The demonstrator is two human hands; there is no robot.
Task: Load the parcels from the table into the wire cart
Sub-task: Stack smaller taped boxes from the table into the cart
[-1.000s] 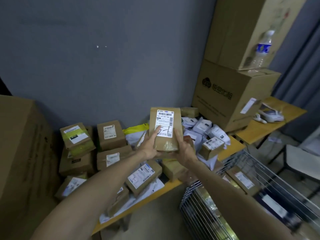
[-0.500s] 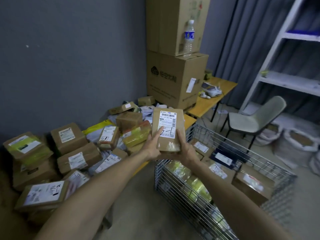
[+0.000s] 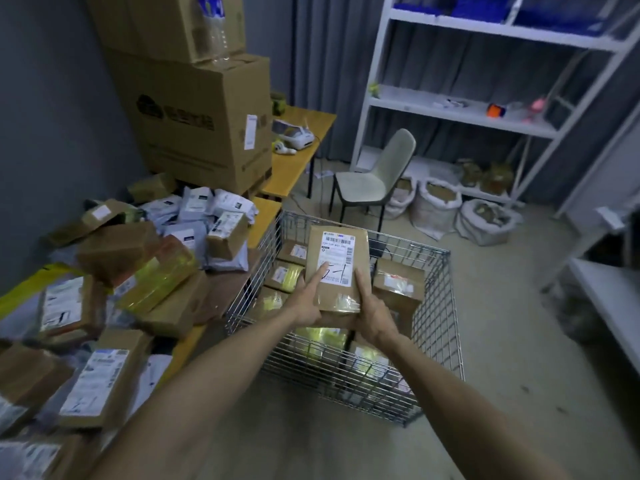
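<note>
Clasping parcel (image 3: 337, 271) by its lower end, long axis 6-to-12 o'clock: left grip (image 3: 306, 305) at 7, right grip (image 3: 373, 311) at 5 (equally near). Over wire cart (image 3: 446, 253); likely just needs lowering.

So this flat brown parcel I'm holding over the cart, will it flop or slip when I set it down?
Probably stiff: the brown parcel stands straight-edged though the left hand and right hand hold only its lower end. Likely light, since that grip suffices. The glossy tape there may be slippery.
</note>
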